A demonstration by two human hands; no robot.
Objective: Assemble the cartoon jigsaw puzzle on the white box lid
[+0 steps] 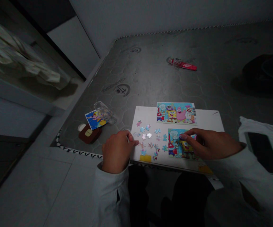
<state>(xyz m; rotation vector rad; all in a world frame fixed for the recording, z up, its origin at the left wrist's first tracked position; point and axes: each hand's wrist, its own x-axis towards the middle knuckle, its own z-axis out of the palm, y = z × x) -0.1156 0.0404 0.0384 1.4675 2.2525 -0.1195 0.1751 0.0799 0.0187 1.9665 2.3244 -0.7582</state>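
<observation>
My right hand [207, 143] is over a partly assembled jigsaw puzzle [173, 145], thumb and finger pinched on a small purple-topped puzzle piece [181, 136]. Part of the puzzle is hidden under that hand. My left hand [118, 149] is at the left edge of a white box [208, 121], its fingers curled together; whatever is in them, if anything, cannot be made out. Several loose puzzle pieces [149, 135] lie between the hands, some with a shiny pale face. Above the puzzle lies a printed reference picture [176, 113] of the same cartoon characters.
Left of the box are a brown case [89, 134], a cartoon card [93, 119] and a clear plastic bottle [108, 115]. A red wrapper [183, 64] lies farther back on the grey mat [145, 78]. At right, a phone [264, 151] rests on white cloth; a dark object [264, 71] sits behind.
</observation>
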